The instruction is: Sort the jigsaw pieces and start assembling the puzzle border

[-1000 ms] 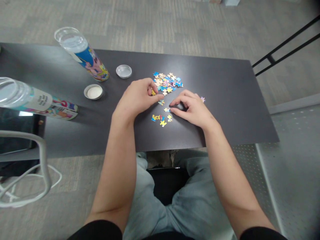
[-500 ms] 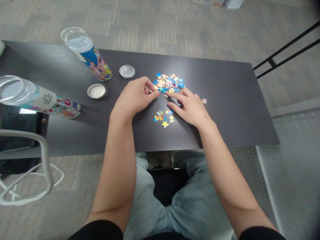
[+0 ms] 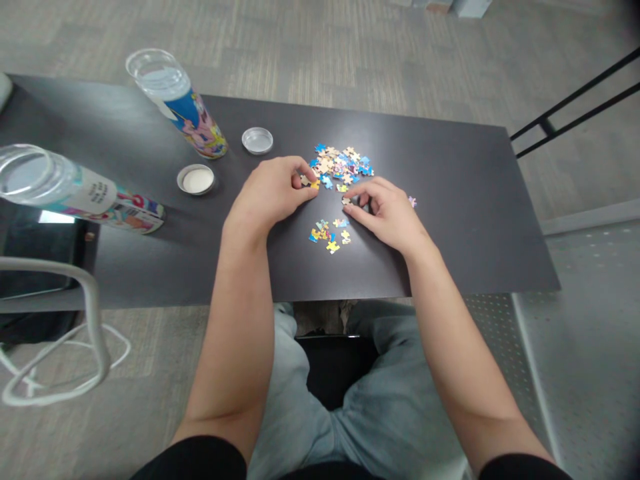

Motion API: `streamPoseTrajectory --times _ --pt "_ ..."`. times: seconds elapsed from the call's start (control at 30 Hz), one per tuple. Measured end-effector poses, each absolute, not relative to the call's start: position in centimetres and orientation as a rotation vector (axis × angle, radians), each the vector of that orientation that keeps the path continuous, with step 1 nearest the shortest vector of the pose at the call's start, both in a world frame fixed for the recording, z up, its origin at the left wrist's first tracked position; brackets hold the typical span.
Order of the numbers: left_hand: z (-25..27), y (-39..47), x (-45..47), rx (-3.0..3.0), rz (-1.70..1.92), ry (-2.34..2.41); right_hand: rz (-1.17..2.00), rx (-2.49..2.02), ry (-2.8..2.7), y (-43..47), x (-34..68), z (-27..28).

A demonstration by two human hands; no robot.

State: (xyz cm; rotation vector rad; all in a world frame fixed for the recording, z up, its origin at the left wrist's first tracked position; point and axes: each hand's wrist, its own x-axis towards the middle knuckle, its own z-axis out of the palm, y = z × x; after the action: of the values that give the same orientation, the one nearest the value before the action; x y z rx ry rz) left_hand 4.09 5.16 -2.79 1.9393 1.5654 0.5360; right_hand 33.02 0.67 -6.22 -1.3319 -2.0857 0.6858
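A heap of jigsaw puzzle pieces [image 3: 343,162], some picture side up and others showing plain beige backs, lies mid-table. At its near left edge my left hand [image 3: 274,191] is closed, thumb and forefinger pinching a yellow puzzle piece [image 3: 315,185]. My right hand [image 3: 384,210] holds a beige-backed puzzle piece [image 3: 346,200] between thumb and forefinger, just in front of the heap. Closer to me is a small group of yellow and blue pieces [image 3: 324,233]. One pinkish piece [image 3: 412,201] lies beyond my right knuckles, partly covered.
Two clear-topped printed tubes [image 3: 193,120] [image 3: 120,203] stand at the left of the dark table [image 3: 475,220]. Near them are two round lids [image 3: 257,141] [image 3: 196,179]. A tablet-like device [image 3: 37,260] and a white curved cable [image 3: 93,313] occupy the left end.
My right hand has drawn a piece out of the heap towards me and now pinches it. My left fingers have closed on a yellow piece. The view has shifted slightly.
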Motion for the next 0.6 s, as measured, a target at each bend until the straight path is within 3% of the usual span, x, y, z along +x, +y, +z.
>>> streamPoseTrajectory --times 0.33,0.6 --pt "-2.9 5.3 3.7 1.926 0.524 1.559 0.895 -1.331 -1.955 0.1 33.9 -5.5" --pt "-3.2 5.6 3.5 1.915 0.557 1.565 0.770 -1.284 -1.979 -1.6 37.4 -3.5"
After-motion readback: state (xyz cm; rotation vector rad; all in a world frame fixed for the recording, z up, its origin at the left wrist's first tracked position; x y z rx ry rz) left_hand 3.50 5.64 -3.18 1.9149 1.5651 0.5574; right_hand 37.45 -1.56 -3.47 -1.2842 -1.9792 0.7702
